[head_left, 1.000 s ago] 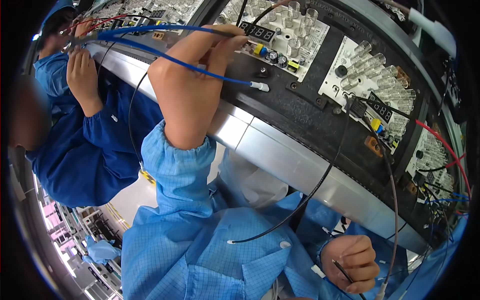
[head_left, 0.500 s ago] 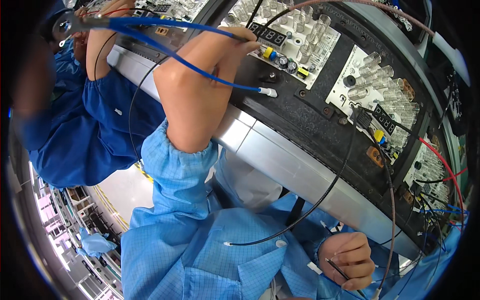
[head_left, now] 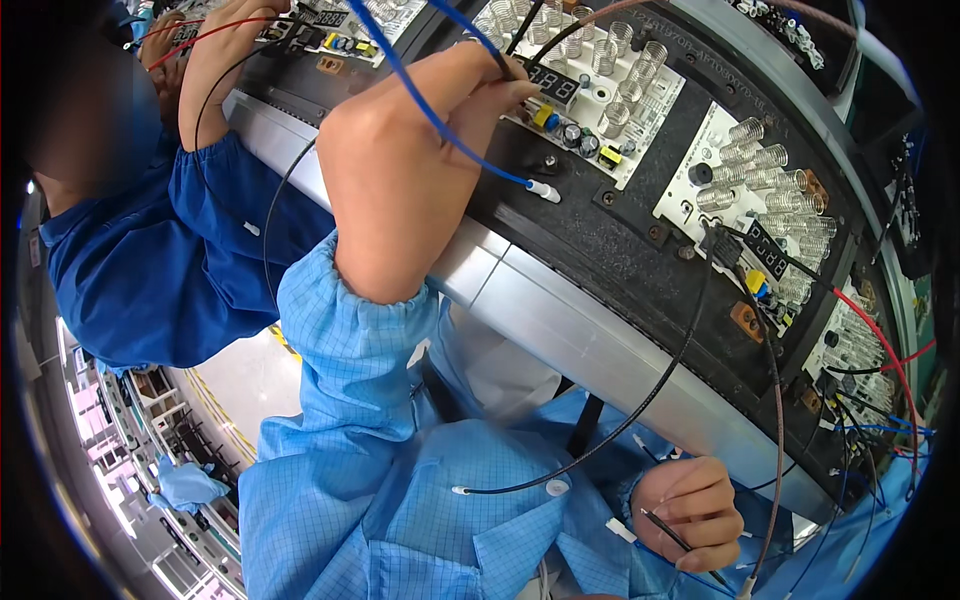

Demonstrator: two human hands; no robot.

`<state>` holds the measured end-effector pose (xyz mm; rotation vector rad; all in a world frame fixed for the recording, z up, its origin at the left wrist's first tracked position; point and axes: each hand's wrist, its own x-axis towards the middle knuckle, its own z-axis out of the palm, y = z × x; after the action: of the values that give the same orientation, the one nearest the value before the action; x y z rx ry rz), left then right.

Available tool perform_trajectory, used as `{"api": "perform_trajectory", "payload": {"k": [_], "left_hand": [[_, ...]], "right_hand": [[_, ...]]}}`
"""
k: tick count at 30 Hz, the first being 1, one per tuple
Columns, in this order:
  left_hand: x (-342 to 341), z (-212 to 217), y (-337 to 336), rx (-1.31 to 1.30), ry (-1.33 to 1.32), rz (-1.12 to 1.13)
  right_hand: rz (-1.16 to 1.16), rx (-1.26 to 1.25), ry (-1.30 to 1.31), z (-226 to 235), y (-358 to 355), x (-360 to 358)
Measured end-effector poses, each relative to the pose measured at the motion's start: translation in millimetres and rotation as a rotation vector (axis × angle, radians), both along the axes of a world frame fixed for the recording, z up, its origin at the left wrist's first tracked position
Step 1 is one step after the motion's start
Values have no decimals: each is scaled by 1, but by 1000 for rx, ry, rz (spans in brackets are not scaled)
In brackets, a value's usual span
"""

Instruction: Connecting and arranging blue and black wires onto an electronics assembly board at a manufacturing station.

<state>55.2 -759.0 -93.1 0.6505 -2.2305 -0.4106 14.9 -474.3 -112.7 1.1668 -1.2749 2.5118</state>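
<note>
My left hand point(head_left: 405, 160) reaches over a white circuit board point(head_left: 650, 125) in the dark fixture, its thumb and fingers pinched beside the black digit display point(head_left: 553, 84). A blue wire point(head_left: 425, 105) runs into the pinch at a dark end; another blue length crosses the back of the hand to a white-sleeved tip point(head_left: 543, 190) over the fixture. What lies under the fingertips is hidden. Low on the right, my right hand point(head_left: 690, 510) is curled around a thin dark pointed rod point(head_left: 668, 530), its exact kind unclear.
A second board point(head_left: 725, 165) with coil springs sits to the right, cables running from it. A black cable point(head_left: 630, 415) hangs across my front. The fixture has a metal edge rail point(head_left: 560, 310). At left, a co-worker's hand point(head_left: 215, 60) works on another board.
The blue wires have swung up, and the metal ring end at upper left has left the picture. My left hand stays pinched at the display; my right hand barely moves.
</note>
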Motion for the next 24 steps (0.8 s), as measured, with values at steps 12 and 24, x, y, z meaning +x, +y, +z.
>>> {"api": "perform_trajectory", "payload": {"k": [12, 24], "left_hand": [[-2, -3, 4, 221, 120, -91], [14, -1, -4, 83, 8, -118]], "right_hand": [[-107, -7, 81, 15, 8, 21], [64, -58, -23, 39, 42, 70]]}}
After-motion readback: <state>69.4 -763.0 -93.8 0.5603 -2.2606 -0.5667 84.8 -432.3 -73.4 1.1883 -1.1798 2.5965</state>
